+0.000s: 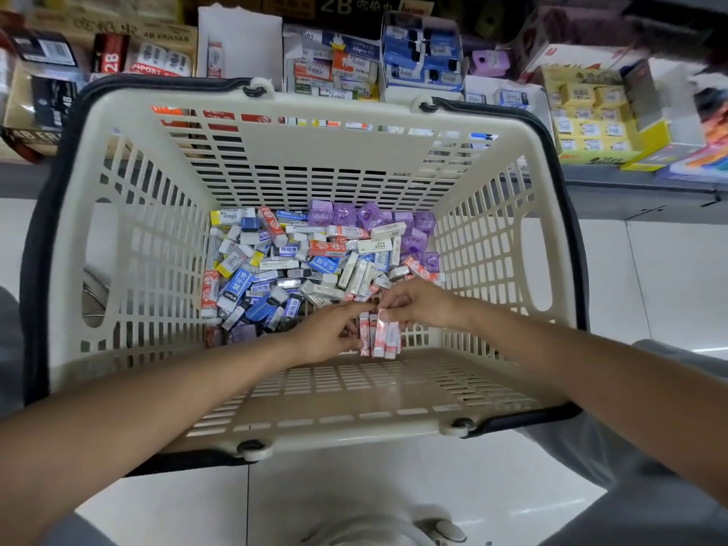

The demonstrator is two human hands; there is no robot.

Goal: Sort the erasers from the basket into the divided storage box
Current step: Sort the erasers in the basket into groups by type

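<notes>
A cream plastic basket (118,238) with dark handles stands on the floor in front of me. Its bottom is covered with several loose erasers (283,266) in blue, red, white and yellow sleeves, plus purple ones (370,216) at the far right. Both hands are inside at the near wall. My left hand (327,334) holds a small upright stack of red-and-white erasers (380,334). My right hand (421,303) pinches the top of that same stack with its fingertips. Behind the basket, a divided storage box (335,76) on the shelf holds rows of erasers.
The shelf behind carries more display boxes: blue-sleeved erasers (423,57), yellow packs (591,112) at the right, 2B and 4B eraser cartons (51,96) at the left. White floor tiles (354,494) lie below the basket.
</notes>
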